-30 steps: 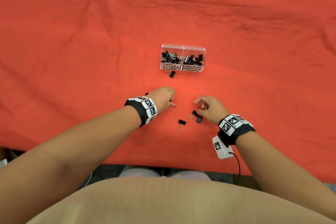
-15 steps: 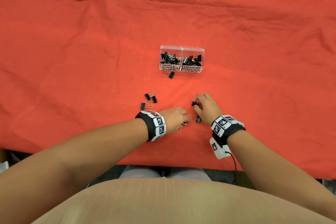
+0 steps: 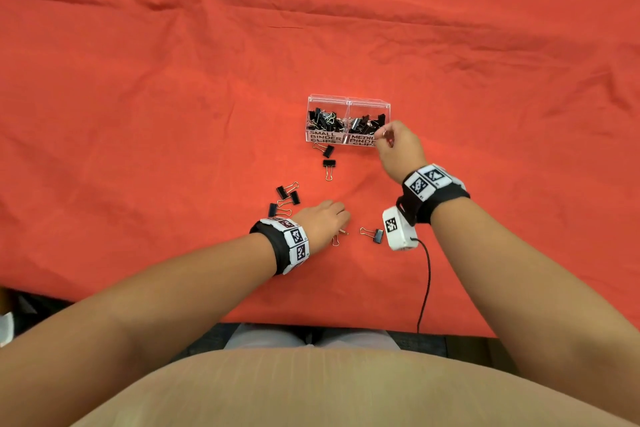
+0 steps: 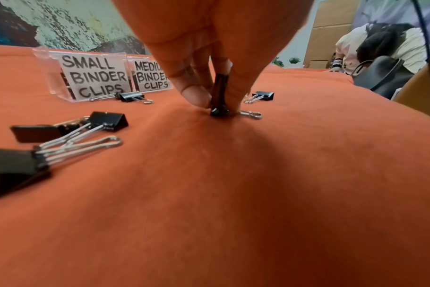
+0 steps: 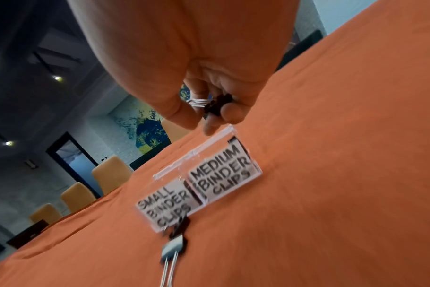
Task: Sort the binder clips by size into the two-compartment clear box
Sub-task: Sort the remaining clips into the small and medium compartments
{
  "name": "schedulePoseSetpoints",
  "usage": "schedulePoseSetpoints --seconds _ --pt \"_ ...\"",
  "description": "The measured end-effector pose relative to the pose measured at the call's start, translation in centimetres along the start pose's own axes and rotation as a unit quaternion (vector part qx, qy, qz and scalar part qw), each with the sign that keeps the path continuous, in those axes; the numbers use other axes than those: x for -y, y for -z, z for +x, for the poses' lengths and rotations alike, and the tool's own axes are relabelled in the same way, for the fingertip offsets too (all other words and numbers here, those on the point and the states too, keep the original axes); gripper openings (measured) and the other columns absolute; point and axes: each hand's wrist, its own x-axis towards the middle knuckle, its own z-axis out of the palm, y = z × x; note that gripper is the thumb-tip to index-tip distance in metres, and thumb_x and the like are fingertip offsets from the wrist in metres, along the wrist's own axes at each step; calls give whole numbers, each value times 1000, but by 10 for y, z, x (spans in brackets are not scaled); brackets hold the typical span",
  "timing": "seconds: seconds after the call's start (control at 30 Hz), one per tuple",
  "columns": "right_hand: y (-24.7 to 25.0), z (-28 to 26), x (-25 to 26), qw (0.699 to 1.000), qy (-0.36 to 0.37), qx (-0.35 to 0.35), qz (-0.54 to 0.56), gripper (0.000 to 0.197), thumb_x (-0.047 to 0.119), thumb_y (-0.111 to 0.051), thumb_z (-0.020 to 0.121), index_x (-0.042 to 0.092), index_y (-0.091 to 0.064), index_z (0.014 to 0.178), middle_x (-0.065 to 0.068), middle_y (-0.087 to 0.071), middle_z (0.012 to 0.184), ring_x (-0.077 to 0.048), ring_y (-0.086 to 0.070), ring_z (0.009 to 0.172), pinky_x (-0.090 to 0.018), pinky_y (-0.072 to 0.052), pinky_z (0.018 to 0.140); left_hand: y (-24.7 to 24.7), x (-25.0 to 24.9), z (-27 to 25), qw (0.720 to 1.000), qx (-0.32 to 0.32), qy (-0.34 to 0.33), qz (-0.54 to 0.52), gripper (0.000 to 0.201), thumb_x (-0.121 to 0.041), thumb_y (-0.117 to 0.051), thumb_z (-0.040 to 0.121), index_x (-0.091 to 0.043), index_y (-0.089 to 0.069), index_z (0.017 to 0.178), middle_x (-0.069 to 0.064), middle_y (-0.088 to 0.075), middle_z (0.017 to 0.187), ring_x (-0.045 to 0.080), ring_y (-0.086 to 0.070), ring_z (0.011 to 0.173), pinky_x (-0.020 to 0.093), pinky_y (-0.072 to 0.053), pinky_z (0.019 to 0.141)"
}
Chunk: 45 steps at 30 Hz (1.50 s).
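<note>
The clear two-compartment box (image 3: 347,101) stands mid-table, labelled SMALL BINDER CLIPS on the left and MEDIUM BINDER CLIPS on the right, with black clips in both halves. My right hand (image 3: 385,133) hovers at the medium side's front right corner and pinches a black binder clip (image 5: 216,105). My left hand (image 3: 337,218) is down on the cloth nearer me, thumb and fingers pinching another black clip (image 4: 220,97) that stands on the cloth. Loose clips lie before the box (image 3: 328,165), left of my left hand (image 3: 286,198), and under my right wrist (image 3: 374,235).
A red cloth (image 3: 138,114) covers the whole table; its near edge (image 3: 311,322) runs just before my lap. A cable (image 3: 426,274) hangs from the right wrist camera. Chairs and another person show beyond the table in the wrist views.
My right hand has lifted its clip from the cloth and carried it away from me up to the medium compartment. My left hand has stayed low, its fingers closed around a clip.
</note>
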Motion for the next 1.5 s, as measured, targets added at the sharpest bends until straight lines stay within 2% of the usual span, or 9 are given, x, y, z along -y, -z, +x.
schedulePoseSetpoints --seconds 0.37,0.57,0.7,0.77,0.87,1.0,1.1,1.23,1.5 --pt "-8 33 24 988 88 -2 -124 33 7 -48 86 7 -58 118 -15 -52 121 -30 -43 119 -34 -33 103 1 3 -3 999 22 27 23 30 0 -43 92 -4 -48 121 13 -41 123 29 -41 116 40 -47 74" --pt "-58 1 21 945 191 187 -186 33 3 -49 87 8 -61 118 -11 -54 118 -27 -48 117 -41 -43 100 4 14 -8 999 16 41 6 20 -6 -42 94 -4 -48 113 14 -45 117 32 -47 110 44 -47 81" --pt "-74 -3 14 934 191 210 -216 37 0 -50 87 5 -56 124 -14 -49 123 -31 -44 119 -46 -44 97 14 26 -9 999 14 39 -32 20 -4 -45 90 -9 -54 107 11 -54 114 29 -50 111 43 -47 88" --pt "-76 -1 11 938 186 202 -213 36 1 -51 88 3 -55 124 -13 -48 121 -30 -44 116 -42 -43 97 27 34 -8 996 -5 65 -63 19 -5 -49 87 -13 -57 103 7 -56 113 27 -55 107 40 -48 85" --pt "-72 3 2 960 126 179 -176 31 9 -48 92 2 -53 121 7 -47 94 -4 -48 85 -7 -43 79 57 48 -1 985 -78 115 -107 14 -9 -55 86 -17 -60 97 2 -60 110 25 -59 100 38 -49 83" --pt "-66 -3 -12 974 80 149 -153 18 13 -63 84 3 -55 96 -12 -48 103 -23 -48 93 -36 -44 85 97 60 27 946 -187 174 -202 3 -13 -65 86 -13 -63 88 3 -64 98 21 -60 89 33 -51 79" --pt "-60 -12 -18 977 72 157 -124 11 10 -62 84 4 -56 91 -14 -58 102 -30 -51 100 -34 -38 84 118 60 58 921 -227 201 -245 6 -14 -67 84 -10 -65 89 3 -65 92 17 -58 82 28 -48 74" --pt "-36 -14 -22 994 20 94 -46 8 13 -60 86 10 -59 93 -6 -62 97 -19 -55 88 -27 -42 79 129 53 95 900 -233 210 -304 3 -10 -69 81 -11 -67 82 7 -71 89 23 -68 83 35 -57 78" --pt "29 35 -8 999 -4 -44 -16 7 19 -61 84 16 -67 85 -7 -66 94 -15 -51 76 -24 -38 72 131 36 128 899 -202 246 -300 7 -11 -68 81 -16 -66 85 8 -70 90 24 -65 75 29 -54 66"
